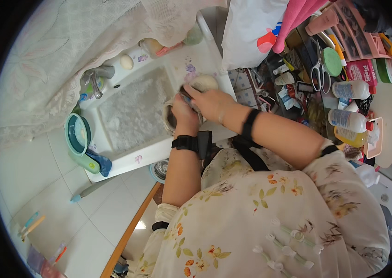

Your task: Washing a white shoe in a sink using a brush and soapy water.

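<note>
Both my hands are together over the right-hand edge of a white ceramic washbasin (140, 147) with flower decals. My left hand (186, 116) is by the opening of a pale shoe (169, 113), which it appears to hold against the rim. My right hand (211, 102) grips a small dark-edged object, blurred and mostly covered by the fingers; it looks like a brush, but I cannot tell for sure. Beyond my hands, a rounded off-white part (204, 83), perhaps another shoe's toe, rests on the ledge. Cloudy, foamy water (133, 107) lies in the basin.
A metal faucet (95, 81) and a bar of soap (126, 62) are at the back ledge. Teal cups (77, 133) stand at the left corner. A lace curtain (77, 41) hangs over the back. To the right, a crowded shelf holds scissors (320, 74) and white bottles (351, 89).
</note>
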Available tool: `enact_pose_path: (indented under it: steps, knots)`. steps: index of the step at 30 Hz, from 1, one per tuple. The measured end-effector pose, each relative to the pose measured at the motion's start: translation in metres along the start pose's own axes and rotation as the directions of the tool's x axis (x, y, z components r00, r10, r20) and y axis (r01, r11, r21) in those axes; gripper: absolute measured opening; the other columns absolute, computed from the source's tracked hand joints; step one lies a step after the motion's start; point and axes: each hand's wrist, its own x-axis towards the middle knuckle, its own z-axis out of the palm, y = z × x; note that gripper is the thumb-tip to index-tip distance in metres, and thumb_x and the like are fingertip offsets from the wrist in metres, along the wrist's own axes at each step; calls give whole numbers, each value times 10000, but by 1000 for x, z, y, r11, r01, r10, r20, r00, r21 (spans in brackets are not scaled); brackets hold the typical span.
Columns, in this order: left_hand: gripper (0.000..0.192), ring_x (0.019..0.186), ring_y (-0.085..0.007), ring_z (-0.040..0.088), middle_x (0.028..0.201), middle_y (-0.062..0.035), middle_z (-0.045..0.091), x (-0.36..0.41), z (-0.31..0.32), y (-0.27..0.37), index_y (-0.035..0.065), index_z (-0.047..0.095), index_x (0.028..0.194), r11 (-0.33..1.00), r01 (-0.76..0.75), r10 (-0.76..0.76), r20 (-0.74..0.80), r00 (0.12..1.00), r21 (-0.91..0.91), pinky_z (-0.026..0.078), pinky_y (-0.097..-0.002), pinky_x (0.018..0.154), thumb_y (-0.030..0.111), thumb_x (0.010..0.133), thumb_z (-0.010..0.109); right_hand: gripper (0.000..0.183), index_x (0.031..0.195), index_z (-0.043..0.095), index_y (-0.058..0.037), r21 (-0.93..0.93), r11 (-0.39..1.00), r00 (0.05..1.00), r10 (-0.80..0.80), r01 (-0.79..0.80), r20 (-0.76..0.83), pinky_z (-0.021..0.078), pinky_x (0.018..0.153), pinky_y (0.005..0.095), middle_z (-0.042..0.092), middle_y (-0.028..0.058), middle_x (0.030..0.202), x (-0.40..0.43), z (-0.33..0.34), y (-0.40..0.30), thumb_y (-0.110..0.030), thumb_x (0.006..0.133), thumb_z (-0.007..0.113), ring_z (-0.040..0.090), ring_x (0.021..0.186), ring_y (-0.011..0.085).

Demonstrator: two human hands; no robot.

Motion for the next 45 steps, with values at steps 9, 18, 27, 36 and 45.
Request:
enact_pose_path:
  steps: [9, 18, 27, 36, 45]
  knots:
    - [333, 937, -257, 643, 1084, -127, 635, -1, 4, -4, -39, 572, 1165, 999, -32, 32, -25, 999, 13, 542, -400, 794, 207, 950, 508, 464, 1412, 366, -174, -17, 999, 998, -51, 51, -48, 497, 657, 524, 670, 224, 880, 8, -6, 9, -305, 981, 474, 654, 785, 427]
    - [348, 956, -246, 628, 1075, -107, 632, -2, 5, -3, 0, 576, 1145, 1000, -16, 16, 2, 1000, 16, 535, -388, 852, 292, 989, 471, 531, 1477, 295, -261, -7, 1000, 998, -28, 28, -48, 510, 631, 518, 672, 225, 831, 5, 10, 9, -296, 980, 480, 664, 736, 406]
    - [423, 1050, -272, 614, 1166, -127, 620, -2, 5, -7, 0, 543, 1203, 991, -63, 50, 117, 992, 114, 512, -409, 906, 358, 1020, 411, 511, 1468, 323, -242, 24, 999, 998, -47, 47, -32, 517, 652, 506, 682, 215, 876, 9, 10, 15, -311, 984, 472, 678, 760, 379]
    - [532, 1069, -293, 593, 1209, -134, 597, 3, -8, -9, 21, 510, 1263, 982, -103, 83, 129, 988, 158, 481, -443, 957, 475, 1032, 352, 482, 1446, 345, -215, 5, 1000, 1000, 6, -6, 19, 514, 662, 508, 682, 209, 919, -18, -12, 3, -327, 988, 447, 671, 823, 393]
    - [451, 1019, -261, 614, 1138, -103, 614, 1, -10, -7, 15, 528, 1228, 972, -131, 106, 135, 985, 193, 523, -404, 878, 402, 1029, 412, 479, 1424, 370, -192, 41, 999, 991, -13, 8, 134, 509, 694, 505, 683, 201, 986, -27, -6, 12, -220, 956, 471, 670, 857, 372]
